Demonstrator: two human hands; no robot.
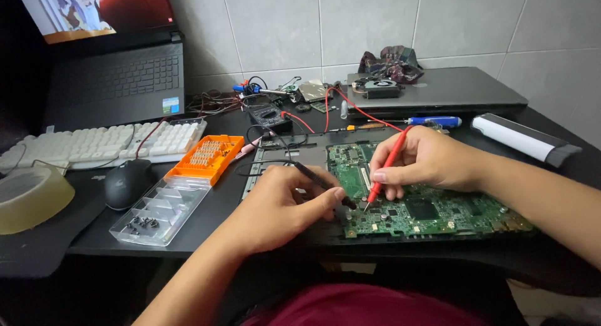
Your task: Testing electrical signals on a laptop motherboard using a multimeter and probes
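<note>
You are gripping a black probe (319,180) in your left hand (275,204) and a red probe (387,163) in your right hand (422,163), tips converging on the circuit board (432,207) near the bench's front edge.

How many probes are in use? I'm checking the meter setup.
2: black probe in left hand, red probe in right hand, tips close together on the board.

A circuit board (432,210) is laid on the desk (206,219) at centre front. Left of it a screwdriver bit case (178,188) is set, with a mouse (128,183) further left and a keyboard (94,144) behind. A closed laptop (438,91) is placed behind the board.
</note>
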